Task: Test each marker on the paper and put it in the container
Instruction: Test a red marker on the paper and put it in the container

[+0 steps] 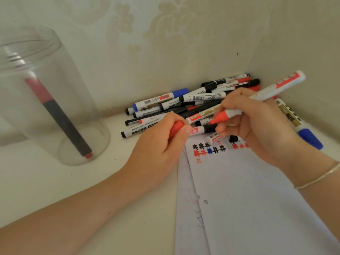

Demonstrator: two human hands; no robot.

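The clear container (55,100) holds one leaning marker (58,116), apparently red-capped.

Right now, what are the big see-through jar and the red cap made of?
The jar looks like clear plastic, glossy: you see the marker inside through its wall, and its rim has screw threads. It could be glass. The red cap, held in the left hand, looks like smooth, opaque plastic.
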